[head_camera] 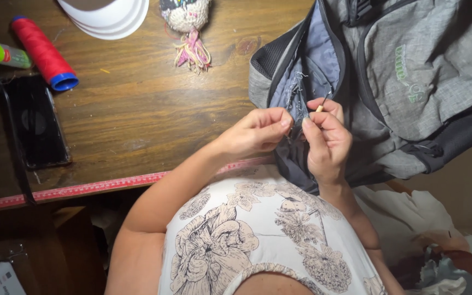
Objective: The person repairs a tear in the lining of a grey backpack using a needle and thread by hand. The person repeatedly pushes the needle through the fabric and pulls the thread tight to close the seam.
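Backpack [411,82] lining, frayed grey cloth, pinched by left hand [258,134] and right hand [328,143].

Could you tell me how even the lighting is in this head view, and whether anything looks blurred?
Head view: bright light falls on both hands and the grey backpack; the wooden table darkens towards the left edge, where the black phone sits dim; the lower left corner is in shadow; no marked blur.

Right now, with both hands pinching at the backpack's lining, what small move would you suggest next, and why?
Probably draw the right hand gently up and away. It pinches a small pale-tipped tool at the frayed blue lining of the grey backpack, while the left hand pinches the fabric beside it.
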